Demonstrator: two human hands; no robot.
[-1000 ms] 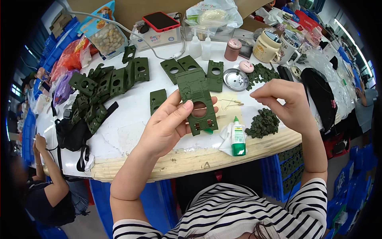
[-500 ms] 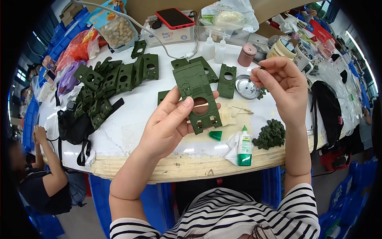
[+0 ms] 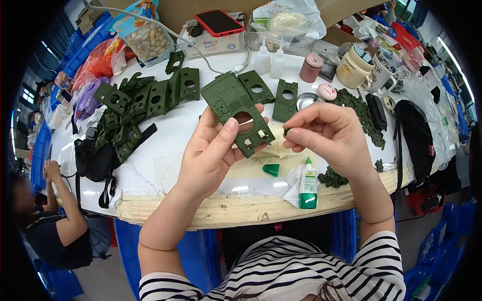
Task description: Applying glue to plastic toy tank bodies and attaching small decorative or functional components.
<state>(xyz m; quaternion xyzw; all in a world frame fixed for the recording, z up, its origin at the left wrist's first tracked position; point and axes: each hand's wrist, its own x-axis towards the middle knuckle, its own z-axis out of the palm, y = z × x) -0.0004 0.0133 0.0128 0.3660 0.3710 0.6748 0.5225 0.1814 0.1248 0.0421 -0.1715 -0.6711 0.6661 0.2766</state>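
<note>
My left hand [image 3: 198,158] is closed on a dark green plastic model tank hull [image 3: 228,98], thumb on top beside its round hole. The hull is tilted, with two small square openings at its near end. Just to the right of it, apart from it, my right hand [image 3: 334,138] pinches a tiny dark green part [image 3: 286,132] between thumb and fingertips. Behind them lie two more green hull pieces [image 3: 285,103]. A round metal dish [image 3: 307,100] is partly hidden by my right hand. Nearer me is a pile of small green parts [image 3: 331,178].
A white-and-green glue bottle [image 3: 308,185] lies on tissue near the wooden table edge [image 3: 241,208], beside a green cap [image 3: 271,170]. Stacked green hulls [image 3: 145,103] and a black bag [image 3: 90,160] are at left. Mugs [image 3: 355,67] and more small parts [image 3: 361,113] occupy the right.
My right hand has moved down and left, bringing the tiny part close to the hull. My left hand has shifted slightly left and up, tilting the hull more.
</note>
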